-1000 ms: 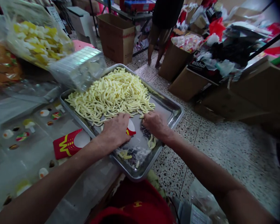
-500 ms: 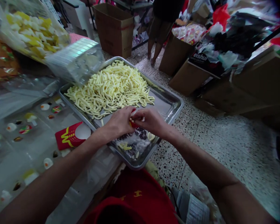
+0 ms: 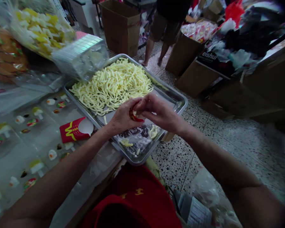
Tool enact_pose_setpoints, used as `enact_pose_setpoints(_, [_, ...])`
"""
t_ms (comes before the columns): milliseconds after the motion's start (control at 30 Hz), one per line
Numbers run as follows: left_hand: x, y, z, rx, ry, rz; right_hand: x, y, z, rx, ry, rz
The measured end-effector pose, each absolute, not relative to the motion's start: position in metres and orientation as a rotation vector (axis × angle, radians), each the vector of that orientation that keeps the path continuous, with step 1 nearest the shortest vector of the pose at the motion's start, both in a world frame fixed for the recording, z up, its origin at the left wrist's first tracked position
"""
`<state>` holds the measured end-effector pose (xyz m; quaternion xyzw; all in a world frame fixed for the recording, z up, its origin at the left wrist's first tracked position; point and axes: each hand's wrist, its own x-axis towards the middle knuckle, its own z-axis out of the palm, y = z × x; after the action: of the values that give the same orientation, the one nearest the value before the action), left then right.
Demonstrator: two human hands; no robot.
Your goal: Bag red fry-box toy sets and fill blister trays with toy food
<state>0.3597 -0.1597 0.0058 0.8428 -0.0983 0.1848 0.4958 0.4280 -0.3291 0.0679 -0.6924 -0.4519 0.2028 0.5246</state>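
Observation:
My left hand (image 3: 123, 116) is wrapped round a small red fry carton (image 3: 134, 117), mostly hidden by the fingers. My right hand (image 3: 161, 113) bends over the carton's mouth, thumb and fingers curled together; what they pinch, if anything, is hidden. Both hands are above the near part of a metal tray (image 3: 167, 100). A heap of pale yellow, fry-shaped sticks (image 3: 118, 84) covers its far part. Several sticks (image 3: 153, 131) and whitish powder lie near its front corner. Left of the tray lies another red fry carton (image 3: 71, 130) with a yellow emblem, on its side.
Plastic sheets with small food-shaped pieces (image 3: 36, 166) cover the table at left. A clear-wrapped stack of plastic boxes (image 3: 82, 55) overlaps the tray's far left edge. Behind it sits a bag of yellow-and-white pieces (image 3: 41, 30). Cardboard boxes (image 3: 120, 28) and a standing person (image 3: 167, 27) are beyond.
My right hand has lifted a little and opened wider over the carton, which now shows more of its red rim. The view has shifted slightly. The person beyond has shifted their legs.

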Motion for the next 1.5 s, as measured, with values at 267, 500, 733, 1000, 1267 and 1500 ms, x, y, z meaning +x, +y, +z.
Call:
enact_pose_setpoints(267, [0.348,-0.135,0.020,2.005,0.013,0.337,0.466,-0.366,0.061,-2.036,-1.734,0.722])
enact_pose_setpoints(500, [0.293,-0.096,0.055,2.106,0.246,0.370,0.473,-0.341,0.043,-2.238,-2.112,0.842])
enact_pose_setpoints(733, [0.275,-0.084,0.045,2.173,0.295,0.360,0.484,-0.359,0.038,-2.198,-1.578,0.645])
enact_pose_setpoints(1000, [0.279,-0.078,0.038,2.133,0.323,0.401,0.477,-0.266,0.013,-2.581,-1.434,0.019])
enact_pose_setpoints(1267, [0.272,-0.094,0.032,2.264,0.364,0.326,0.476,-0.276,-0.006,-2.327,-1.740,0.134])
enact_pose_setpoints(1500, [0.295,-0.117,0.036,2.690,0.405,0.092,0.473,-0.278,-0.010,-2.232,-1.402,0.171])
